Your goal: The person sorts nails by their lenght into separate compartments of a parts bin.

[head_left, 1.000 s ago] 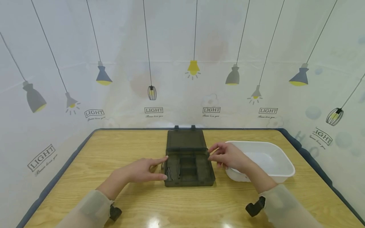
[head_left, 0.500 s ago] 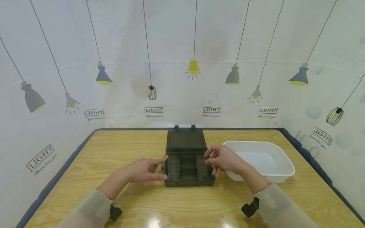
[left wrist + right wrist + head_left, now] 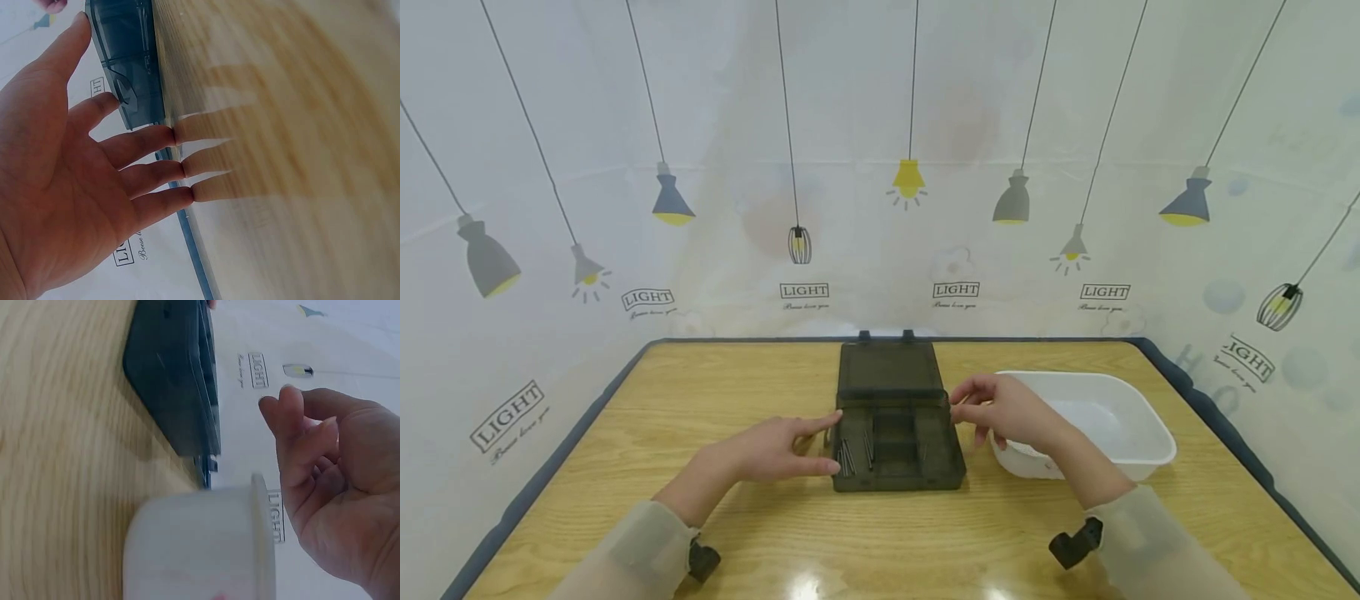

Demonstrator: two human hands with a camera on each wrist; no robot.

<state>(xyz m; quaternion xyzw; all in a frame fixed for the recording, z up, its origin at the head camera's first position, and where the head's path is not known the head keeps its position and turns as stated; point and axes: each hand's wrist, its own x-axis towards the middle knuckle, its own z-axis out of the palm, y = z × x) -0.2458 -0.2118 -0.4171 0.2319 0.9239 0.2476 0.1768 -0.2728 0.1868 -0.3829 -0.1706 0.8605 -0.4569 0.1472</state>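
Note:
A dark translucent compartment box stands on the table, its lid laid back. Several thin, nail-like metal pieces lie in its left compartment, and more slim pieces lie just right of them. My left hand rests with spread, straight fingers at the box's left side; in the left wrist view its thumb touches the box and the other fingertips reach the tabletop. Loosely bent, my right hand hovers between the box's right edge and a white basin, with nothing visible in its fingers.
Wood-grain table lies under everything, with a dark blue edge along the back. Behind it hangs a pale sheet printed with lamps. Each wrist carries a small black camera.
My right hand moved left over the box's right compartment, then back right toward the white basin. A faint thin piece now shows in that compartment. My left hand has stayed still.

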